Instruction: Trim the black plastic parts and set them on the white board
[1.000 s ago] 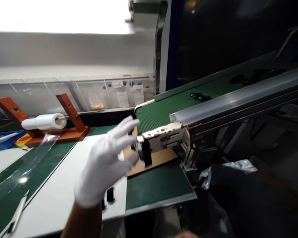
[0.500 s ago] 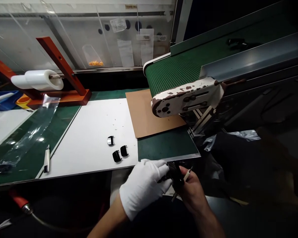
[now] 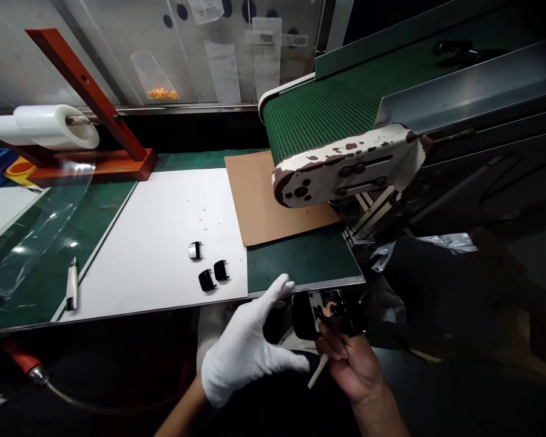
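My left hand (image 3: 250, 343), in a white glove, is open with thumb and fingers spread, just left of a glossy black plastic part (image 3: 304, 315). My bare right hand (image 3: 352, 358) grips that black part from below and right, beyond the table's front edge. A thin light-coloured stick-like tool (image 3: 318, 370) also sits in the right hand and points down toward me; its other end is hidden. On the white sheet (image 3: 164, 230) lie three small black plastic pieces: one black piece (image 3: 195, 250) farther back and two nearer the front edge.
A green conveyor belt (image 3: 323, 115) ends above a brown cardboard sheet (image 3: 264, 206). A cutter-like pen (image 3: 71, 285) lies at the left. Behind it, a wooden stand (image 3: 127, 164) holds a clear film roll (image 3: 50, 126). A red-handled tool (image 3: 25, 358) hangs below the front edge.
My left hand has let go of the black part, moved left and spread its fingers. The right hand has turned the part, so its inner side now shows. The view has shifted slightly.
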`<state>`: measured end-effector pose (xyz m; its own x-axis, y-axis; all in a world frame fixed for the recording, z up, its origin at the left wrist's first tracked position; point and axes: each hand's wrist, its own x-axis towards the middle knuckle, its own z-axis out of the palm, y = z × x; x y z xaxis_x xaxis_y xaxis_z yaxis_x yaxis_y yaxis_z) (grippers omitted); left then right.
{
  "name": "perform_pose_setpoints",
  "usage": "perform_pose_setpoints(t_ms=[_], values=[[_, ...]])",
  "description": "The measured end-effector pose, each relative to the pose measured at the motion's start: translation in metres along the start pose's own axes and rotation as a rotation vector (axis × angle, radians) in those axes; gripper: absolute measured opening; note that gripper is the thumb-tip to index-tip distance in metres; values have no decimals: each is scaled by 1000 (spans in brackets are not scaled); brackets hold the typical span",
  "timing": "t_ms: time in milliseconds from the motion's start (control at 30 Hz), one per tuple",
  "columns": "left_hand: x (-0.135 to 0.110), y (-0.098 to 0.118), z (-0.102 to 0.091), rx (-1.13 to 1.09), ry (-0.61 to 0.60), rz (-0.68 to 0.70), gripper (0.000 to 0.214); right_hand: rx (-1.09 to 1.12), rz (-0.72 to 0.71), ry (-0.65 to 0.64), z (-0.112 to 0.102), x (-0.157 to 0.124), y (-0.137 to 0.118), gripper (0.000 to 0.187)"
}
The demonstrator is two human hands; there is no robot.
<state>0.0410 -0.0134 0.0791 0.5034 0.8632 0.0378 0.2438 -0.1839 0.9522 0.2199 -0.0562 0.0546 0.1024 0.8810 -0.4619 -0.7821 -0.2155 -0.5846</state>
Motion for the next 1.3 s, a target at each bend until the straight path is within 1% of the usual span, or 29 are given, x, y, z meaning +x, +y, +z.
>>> perform_pose_setpoints(t_ms=[133,233,367,500,633,700,767,900,967,1067,1133,1167,1233,1300], values=[[1,5,19,-141,47,4,109,2,17,0,2,-2,0,29],[3,8,26,-159,87,-15,106,-20,9,4,1,-3,0,27],[5,8,28,-212,118,-5,105,-64,-20,11,2,-4,0,26],[6,7,28,-300,122,-23,102,-137,-42,12,1,-6,-1,33],[4,7,26,-311,121,-38,100,-211,-71,5,-2,-8,0,34],[3,7,23,-256,89,-34,99,-237,-86,6,-3,-9,0,31],[4,8,18,-139,40,-9,99,-286,-117,13,-3,-9,-1,28],[12,12,5,140,-58,105,93,-449,-219,2,-8,-9,-5,23],[18,18,-1,280,-121,165,88,-487,-235,-26,-13,-10,-7,22],[27,27,-9,440,-251,238,78,-517,-203,-81,-17,-10,-9,33],[30,30,-12,460,-332,260,72,-537,-179,-108,-17,-11,-10,41],[30,29,-11,448,-353,271,71,-547,-172,-113,-17,-12,-11,45],[27,25,-8,407,-344,307,73,-564,-156,-116,-16,-13,-13,50],[18,18,-2,381,-264,333,77,-563,-137,-120,-17,-13,-14,50]])
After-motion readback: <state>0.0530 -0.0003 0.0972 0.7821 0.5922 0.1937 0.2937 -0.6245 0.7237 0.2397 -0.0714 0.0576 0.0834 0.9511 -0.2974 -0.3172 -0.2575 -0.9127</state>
